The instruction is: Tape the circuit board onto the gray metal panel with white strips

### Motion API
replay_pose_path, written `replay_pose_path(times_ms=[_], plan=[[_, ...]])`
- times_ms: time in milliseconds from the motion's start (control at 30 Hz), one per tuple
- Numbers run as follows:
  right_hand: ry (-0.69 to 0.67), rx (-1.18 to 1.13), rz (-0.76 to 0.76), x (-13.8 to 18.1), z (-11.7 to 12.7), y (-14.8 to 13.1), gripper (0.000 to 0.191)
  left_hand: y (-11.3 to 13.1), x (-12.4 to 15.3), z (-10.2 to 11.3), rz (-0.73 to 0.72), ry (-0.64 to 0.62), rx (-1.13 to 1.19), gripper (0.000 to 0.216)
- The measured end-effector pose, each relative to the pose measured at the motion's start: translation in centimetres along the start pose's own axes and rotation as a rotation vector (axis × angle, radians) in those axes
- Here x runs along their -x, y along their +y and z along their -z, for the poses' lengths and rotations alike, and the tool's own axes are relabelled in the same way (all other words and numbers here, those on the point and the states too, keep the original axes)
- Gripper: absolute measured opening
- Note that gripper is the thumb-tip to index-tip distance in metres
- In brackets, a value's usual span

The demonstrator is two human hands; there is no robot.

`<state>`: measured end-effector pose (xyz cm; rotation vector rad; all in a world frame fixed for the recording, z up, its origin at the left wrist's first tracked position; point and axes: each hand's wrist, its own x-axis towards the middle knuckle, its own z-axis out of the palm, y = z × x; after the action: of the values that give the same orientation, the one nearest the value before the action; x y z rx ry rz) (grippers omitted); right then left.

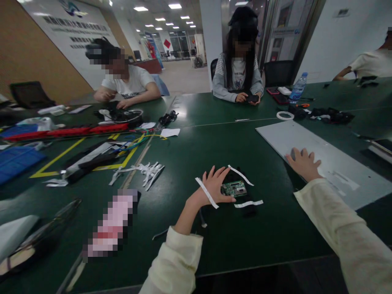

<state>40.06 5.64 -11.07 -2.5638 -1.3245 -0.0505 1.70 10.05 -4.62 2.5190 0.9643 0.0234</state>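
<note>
My left hand is spread low over the dark green table, its thumb and fingers around the left side of a green circuit board. Whether the thumb touches the board I cannot tell. A white tape strip lies across the back of this hand. Two more pieces, an upper strip and a lower strip, lie beside the board, over something dark beneath it. My right hand has its fingers apart at the left edge of a pale grey panel, holding nothing visible.
Crumpled white strips and a pixelated pink object lie to the left. Cables, a blue basket and red items fill the far left. Behind the panel are a tape roll and a water bottle. Two people sit opposite, another at far right.
</note>
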Motion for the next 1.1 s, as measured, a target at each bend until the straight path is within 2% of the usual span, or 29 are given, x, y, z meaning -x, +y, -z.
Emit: replay_pose_path(times_ms=[133, 233, 400, 600, 767, 900, 967, 1033, 1100], plan=[[-0.023, 0.044, 0.009, -0.2, -1.2, 0.6, 0.065, 0.0, 0.1, 0.0, -0.032, 0.028, -0.003, 0.111], [0.001, 0.075, 0.028, -0.1, -1.5, 0.6, 0.065, -0.1, -0.1, 0.0, -0.098, 0.063, 0.033, 0.107], [0.035, 0.111, 0.1, 0.5, -1.9, 0.6, 0.067, 0.0, -0.2, 0.2, -0.127, 0.123, 0.077, 0.104], [0.023, 0.153, 0.229, 2.9, -1.3, -0.9, 0.064, 0.8, 0.0, 1.2, -0.169, 0.188, 0.081, 0.101], [-0.052, 0.133, 0.35, 5.0, -0.5, -2.5, 0.063, 0.7, -0.2, 1.3, -0.175, 0.211, 0.076, 0.099], [-0.068, 0.018, 0.451, 6.1, 0.4, -3.5, 0.058, 0.3, -0.2, 0.9, -0.168, 0.195, 0.062, 0.099], [-0.094, -0.116, 0.571, 7.0, 1.3, -4.1, 0.051, 0.3, -0.1, 0.7, -0.164, 0.2, 0.054, 0.1], [-0.156, -0.293, 0.707, 8.3, 2.6, -4.9, 0.041, 0.4, 0.0, 0.7, -0.164, 0.207, 0.045, 0.1], [-0.245, -0.444, 0.769, 9.9, 4.0, -5.9, 0.033, 0.5, 0.0, 0.6, -0.17, 0.207, 0.041, 0.1]])
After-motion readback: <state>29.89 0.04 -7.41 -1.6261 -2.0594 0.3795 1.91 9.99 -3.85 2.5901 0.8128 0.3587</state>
